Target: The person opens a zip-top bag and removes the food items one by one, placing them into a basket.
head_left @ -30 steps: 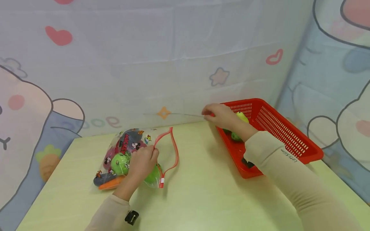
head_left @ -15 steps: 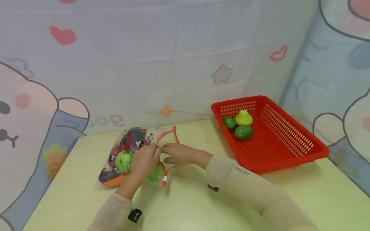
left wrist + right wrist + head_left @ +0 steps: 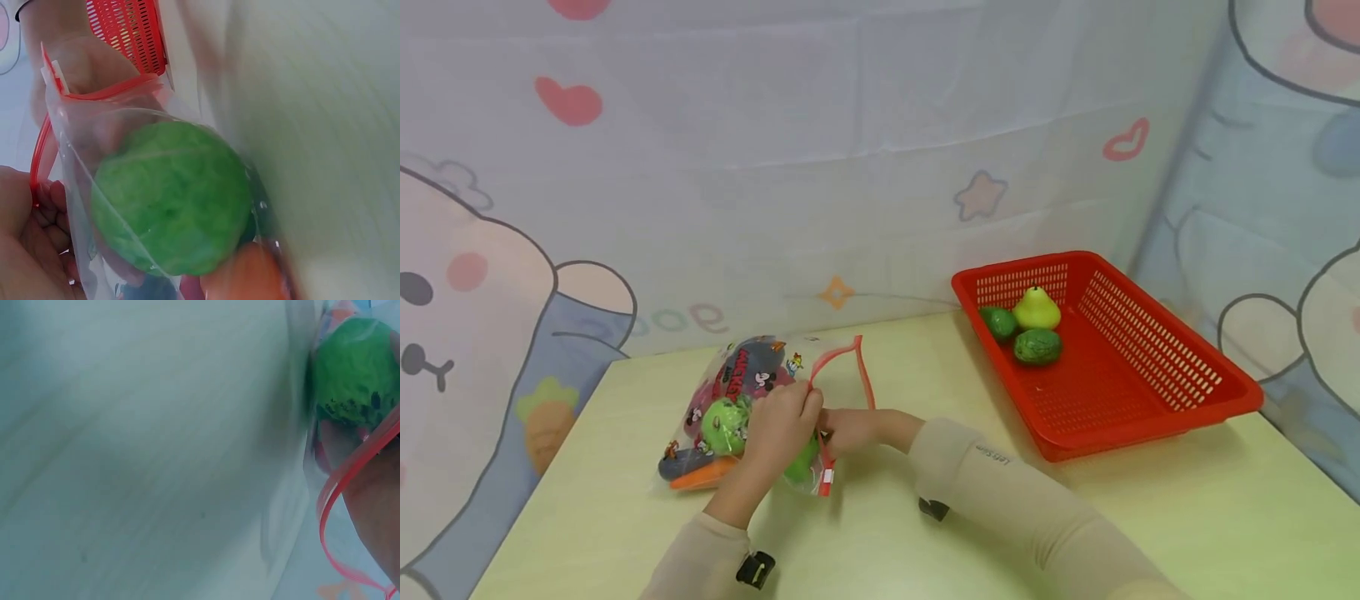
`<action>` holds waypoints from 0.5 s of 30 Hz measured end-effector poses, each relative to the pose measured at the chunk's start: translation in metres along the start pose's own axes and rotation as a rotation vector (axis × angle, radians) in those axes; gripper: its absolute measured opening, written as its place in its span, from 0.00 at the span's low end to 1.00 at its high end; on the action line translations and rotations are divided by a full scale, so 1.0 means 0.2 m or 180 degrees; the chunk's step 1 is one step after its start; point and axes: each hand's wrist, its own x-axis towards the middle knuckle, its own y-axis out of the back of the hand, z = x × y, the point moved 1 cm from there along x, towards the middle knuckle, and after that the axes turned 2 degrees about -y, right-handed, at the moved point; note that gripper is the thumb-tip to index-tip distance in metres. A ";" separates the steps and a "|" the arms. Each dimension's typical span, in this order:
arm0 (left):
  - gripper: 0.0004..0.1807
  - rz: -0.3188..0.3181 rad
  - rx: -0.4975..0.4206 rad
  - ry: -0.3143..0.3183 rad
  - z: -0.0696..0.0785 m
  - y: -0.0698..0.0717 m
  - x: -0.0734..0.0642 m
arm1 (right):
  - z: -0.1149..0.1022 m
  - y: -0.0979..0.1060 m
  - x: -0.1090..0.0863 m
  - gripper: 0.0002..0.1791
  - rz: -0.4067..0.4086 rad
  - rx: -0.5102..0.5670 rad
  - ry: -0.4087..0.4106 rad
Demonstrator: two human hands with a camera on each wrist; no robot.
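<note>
Head view, from right hand [image 3: 850, 431]: bare table [image 3: 917, 358] passable between 1 and 2 o'clock, also 6; red basket [image 3: 1112, 367] blocks 2–3, left hand [image 3: 782, 429] and bag [image 3: 737, 375] crowd 9, backdrop [image 3: 850, 208] walls off 12.

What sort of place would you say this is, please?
Probably an indoor play or recording corner, though I can't be certain: cartoon-printed cloth hangs behind a pale table, where a clear bag holds toy-like vegetables.

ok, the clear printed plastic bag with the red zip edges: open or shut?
Open: the red zip edges of the bag stand apart in the head view, with the person's bare right hand partly inside it.
</note>
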 end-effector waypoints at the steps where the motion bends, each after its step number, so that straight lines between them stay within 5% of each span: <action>1: 0.19 0.0011 0.0001 -0.0014 0.00 0.00 0.00 | 0.00 0.00 0.00 0.29 0.0015 -0.0053 0.0041; 9: 0.19 0.0067 -0.0016 -0.0052 0.00 0.00 -0.01 | -0.03 0.00 0.00 0.22 0.0192 -0.0550 0.0373; 15: 0.19 0.0016 -0.0059 0.0032 -0.01 0.00 -0.01 | -0.01 0.03 -0.01 0.38 0.0233 -0.0503 0.0397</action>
